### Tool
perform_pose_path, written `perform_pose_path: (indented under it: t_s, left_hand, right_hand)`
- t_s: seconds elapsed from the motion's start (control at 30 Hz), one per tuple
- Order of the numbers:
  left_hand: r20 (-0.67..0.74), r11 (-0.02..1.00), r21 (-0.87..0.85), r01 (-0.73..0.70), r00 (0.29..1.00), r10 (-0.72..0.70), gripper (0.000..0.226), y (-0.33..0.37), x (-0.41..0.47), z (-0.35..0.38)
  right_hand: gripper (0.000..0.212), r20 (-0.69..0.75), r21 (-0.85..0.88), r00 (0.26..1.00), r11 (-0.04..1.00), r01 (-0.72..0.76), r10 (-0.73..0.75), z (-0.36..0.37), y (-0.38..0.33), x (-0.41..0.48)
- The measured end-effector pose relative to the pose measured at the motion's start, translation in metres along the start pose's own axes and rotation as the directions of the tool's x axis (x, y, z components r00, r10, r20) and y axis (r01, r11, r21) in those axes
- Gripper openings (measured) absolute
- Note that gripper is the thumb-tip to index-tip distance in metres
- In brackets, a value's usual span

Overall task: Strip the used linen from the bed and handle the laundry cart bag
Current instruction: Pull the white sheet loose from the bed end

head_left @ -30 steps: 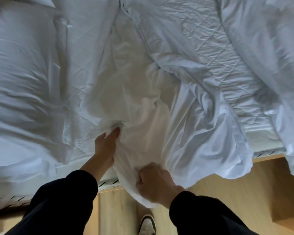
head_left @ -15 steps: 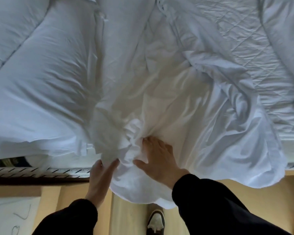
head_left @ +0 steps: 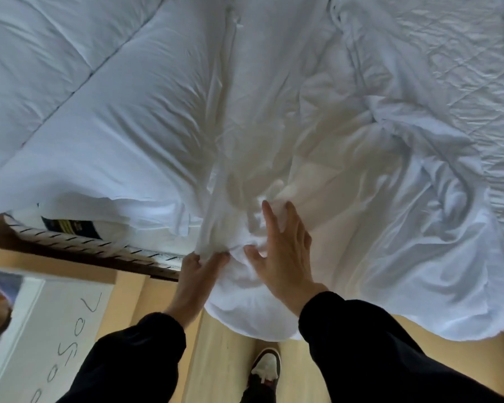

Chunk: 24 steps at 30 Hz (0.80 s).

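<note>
A crumpled white sheet [head_left: 346, 205] lies bunched across the bed and hangs over its near edge. My left hand [head_left: 197, 274] grips a gathered fold of this sheet at the mattress edge. My right hand [head_left: 282, 248] lies on the bunched cloth just to the right, fingers spread and mostly straight. A white duvet [head_left: 105, 117] covers the left part of the bed. The quilted mattress pad [head_left: 454, 71] shows bare at the upper right. No laundry cart bag is in view.
The mattress edge [head_left: 99, 245] with striped piping runs along the left, over a wooden bed frame. A white surface with handwriting [head_left: 56, 338] stands at the lower left. My shoe [head_left: 265, 370] is on the light wooden floor below the hanging sheet.
The view has shifted left along the bed. My right hand has opened from a fist on the sheet to spread fingers on the bunch. My left hand has dropped to the mattress edge, gripping cloth.
</note>
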State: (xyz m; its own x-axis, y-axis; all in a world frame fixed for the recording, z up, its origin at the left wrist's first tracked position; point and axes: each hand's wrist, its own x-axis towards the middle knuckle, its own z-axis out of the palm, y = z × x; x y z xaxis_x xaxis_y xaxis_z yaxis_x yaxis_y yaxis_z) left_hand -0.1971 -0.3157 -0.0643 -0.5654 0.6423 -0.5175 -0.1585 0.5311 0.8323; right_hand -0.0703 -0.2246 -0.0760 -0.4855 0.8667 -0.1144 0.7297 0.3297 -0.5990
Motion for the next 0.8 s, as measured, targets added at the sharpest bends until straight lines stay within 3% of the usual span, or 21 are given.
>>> perform_pose_path:
  t_s: [0.13, 0.23, 0.4, 0.5, 0.6, 0.63, 0.73, 0.77, 0.8]
  left_hand:
    - [-0.062, 0.999, -0.048, 0.016, 0.998, -0.019, 0.044, -0.035, -0.033, -0.026]
    - [0.048, 0.998, 0.015, 0.055, 0.997, -0.055, 0.044, -0.052, -0.053, -0.037]
    - [0.117, 0.953, 0.3, 0.043, 0.99, -0.082, 0.041, -0.062, -0.05, -0.024]
    - [0.197, 0.952, 0.304, -0.042, 0.98, -0.019, 0.08, -0.057, -0.031, -0.011]
    - [-0.016, 0.863, 0.494, -0.106, 0.991, 0.131, 0.108, -0.041, -0.012, 0.003]
    - [-0.022, 0.837, 0.537, -0.103, 0.991, 0.136, 0.116, -0.03, -0.01, 0.011]
    - [0.139, 0.704, 0.684, -0.194, 0.981, 0.135, 0.123, -0.01, 0.007, 0.029]
    - [0.168, 0.684, 0.696, -0.216, 0.976, 0.138, 0.121, -0.006, 0.011, 0.034]
    - [0.158, 0.726, 0.657, -0.203, 0.979, 0.13, 0.116, -0.005, 0.015, 0.039]
  right_hand:
    - [0.057, 0.143, -0.027, 0.988, 0.998, 0.057, -0.052, 0.011, -0.006, -0.004]
    - [0.052, 0.231, -0.108, 0.97, 0.988, 0.107, -0.079, 0.013, -0.001, -0.013]
    - [0.038, 0.305, -0.236, 0.943, 0.949, 0.207, -0.13, 0.008, 0.021, -0.03]
    - [0.024, 0.371, -0.136, 0.926, 0.982, 0.128, -0.069, -0.005, 0.036, -0.03]
    - [0.028, 0.376, -0.073, 0.925, 0.993, 0.095, -0.061, -0.013, 0.047, -0.029]
    - [0.028, 0.374, -0.047, 0.927, 0.997, 0.054, -0.033, -0.016, 0.05, -0.029]
    - [0.021, 0.356, -0.013, 0.931, 0.997, -0.079, 0.079, -0.022, 0.059, -0.03]
    - [0.019, 0.352, -0.026, 0.928, 0.992, -0.121, 0.122, -0.022, 0.058, -0.029]
    - [0.02, 0.347, -0.022, 0.926, 0.988, -0.154, 0.152, -0.022, 0.057, -0.029]
